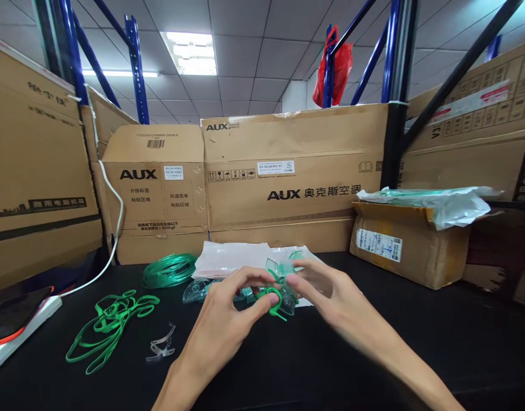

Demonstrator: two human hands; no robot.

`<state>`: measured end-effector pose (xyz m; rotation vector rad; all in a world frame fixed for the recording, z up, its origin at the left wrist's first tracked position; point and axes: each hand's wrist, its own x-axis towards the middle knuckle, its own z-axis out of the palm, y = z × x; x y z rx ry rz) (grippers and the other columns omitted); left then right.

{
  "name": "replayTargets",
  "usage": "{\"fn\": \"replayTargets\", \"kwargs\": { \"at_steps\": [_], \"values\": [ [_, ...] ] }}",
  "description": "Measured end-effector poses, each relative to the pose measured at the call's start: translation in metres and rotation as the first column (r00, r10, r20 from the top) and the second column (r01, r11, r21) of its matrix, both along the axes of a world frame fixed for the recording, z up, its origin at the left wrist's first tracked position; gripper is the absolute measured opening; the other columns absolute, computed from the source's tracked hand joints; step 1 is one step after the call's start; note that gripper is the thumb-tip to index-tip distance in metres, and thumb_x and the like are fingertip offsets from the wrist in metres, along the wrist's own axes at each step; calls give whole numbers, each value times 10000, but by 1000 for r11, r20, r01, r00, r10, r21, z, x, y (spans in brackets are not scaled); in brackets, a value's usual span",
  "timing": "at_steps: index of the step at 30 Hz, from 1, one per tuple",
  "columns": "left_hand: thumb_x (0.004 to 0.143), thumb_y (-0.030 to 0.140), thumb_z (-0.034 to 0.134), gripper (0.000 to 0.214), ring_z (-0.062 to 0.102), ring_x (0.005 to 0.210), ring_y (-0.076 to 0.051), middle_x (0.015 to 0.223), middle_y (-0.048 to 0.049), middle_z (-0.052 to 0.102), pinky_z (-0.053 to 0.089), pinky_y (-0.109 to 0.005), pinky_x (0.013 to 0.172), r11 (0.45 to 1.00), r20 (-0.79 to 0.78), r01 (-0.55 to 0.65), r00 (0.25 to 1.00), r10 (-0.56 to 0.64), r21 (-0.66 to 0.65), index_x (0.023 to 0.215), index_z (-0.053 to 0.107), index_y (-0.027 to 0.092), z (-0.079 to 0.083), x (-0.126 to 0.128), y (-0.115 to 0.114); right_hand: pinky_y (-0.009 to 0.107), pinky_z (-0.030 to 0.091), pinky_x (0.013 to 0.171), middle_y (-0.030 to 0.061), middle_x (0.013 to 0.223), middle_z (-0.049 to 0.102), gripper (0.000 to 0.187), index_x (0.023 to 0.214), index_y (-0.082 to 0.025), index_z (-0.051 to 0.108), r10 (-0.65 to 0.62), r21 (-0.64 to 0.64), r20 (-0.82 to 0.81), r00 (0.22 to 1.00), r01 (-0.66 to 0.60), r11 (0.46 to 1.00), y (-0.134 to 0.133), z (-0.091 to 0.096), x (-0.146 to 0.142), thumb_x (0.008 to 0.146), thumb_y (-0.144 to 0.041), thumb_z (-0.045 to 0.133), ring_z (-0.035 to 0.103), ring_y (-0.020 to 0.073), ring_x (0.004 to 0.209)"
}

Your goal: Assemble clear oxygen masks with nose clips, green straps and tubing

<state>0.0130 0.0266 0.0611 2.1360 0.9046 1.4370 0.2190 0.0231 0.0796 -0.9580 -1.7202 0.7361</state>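
Both my hands meet over the middle of the black table. My left hand pinches a green strap end against a clear plastic mask. My right hand grips the same mask from the right, fingers closed on its top. A second clear mask lies just behind my left hand. Loose green elastic straps lie to the left, and a small metal clip rests near them.
A coil of green tubing and a clear plastic bag lie behind the hands. An open carton with bagged parts stands at the right. Large cardboard boxes wall the back. A white cable hangs at left.
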Motion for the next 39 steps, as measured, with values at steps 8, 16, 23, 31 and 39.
{"fn": "replayTargets", "kwargs": {
  "at_steps": [8,16,23,31,39],
  "values": [
    [923,281,714,289,711,932,-142,920,87,768,462,-261,910,995,6,30,1000,-30,-99,1163,562,331,0,0,2,327,544,773,31,928,677,283,906,-210,660,-59,62,50,997,56,996,2,-2,-7,873,-491,667,649,218,893],
    [911,434,663,207,670,933,-224,938,20,746,446,-313,827,981,-389,-157,916,102,-112,1074,691,310,2,-36,14,355,547,796,63,947,732,386,899,-223,646,-135,73,-19,991,136,988,21,8,30,789,-586,716,690,262,937],
    [879,550,664,250,618,1095,-259,1058,24,735,432,-323,918,947,-571,-251,815,95,-200,950,770,335,-2,-55,14,359,572,798,48,937,726,359,966,-234,632,-49,-5,97,994,50,999,20,4,38,783,-520,748,710,270,950],
    [842,515,682,253,713,915,-256,968,10,805,495,-297,819,893,-580,-156,804,-133,-422,862,837,316,-3,-72,10,391,515,929,63,1106,719,405,1236,-280,702,95,-190,604,791,27,981,10,-23,25,850,-399,699,669,286,1057],
    [795,547,724,250,724,766,-236,819,13,819,482,-272,622,896,-578,-153,806,-131,-416,838,853,337,10,-71,-3,451,455,1057,73,1242,681,437,1365,-342,619,31,-82,635,772,28,996,22,-60,16,945,-456,580,615,311,1203]
  ]
}}
